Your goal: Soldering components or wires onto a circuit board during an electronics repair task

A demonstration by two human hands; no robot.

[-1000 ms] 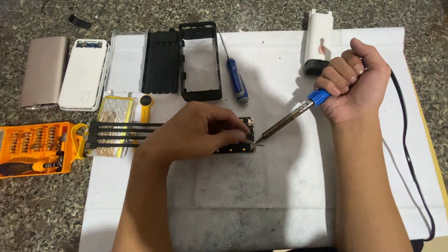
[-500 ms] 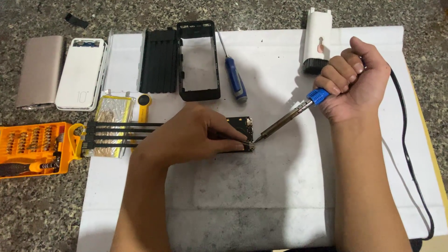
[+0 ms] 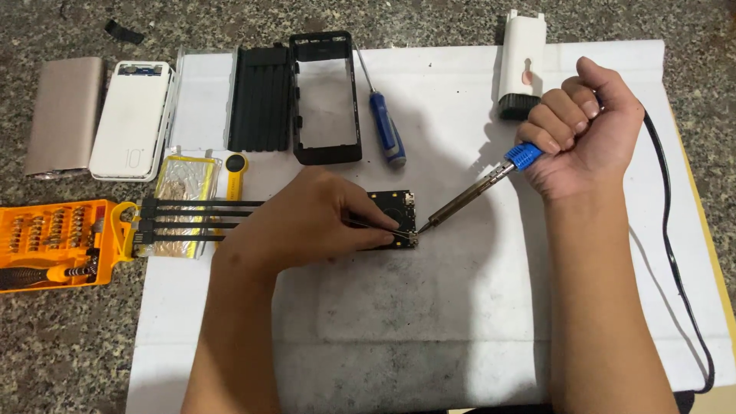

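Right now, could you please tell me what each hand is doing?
Left hand: closed, pinching tweezers against the circuit board.
Right hand: closed in a fist around the soldering iron.

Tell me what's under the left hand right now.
The left hand covers most of a black circuit board lying on the white sheet; only the board's right end shows. A thin wire pokes from the fingers toward the soldering iron tip. The rest is hidden.
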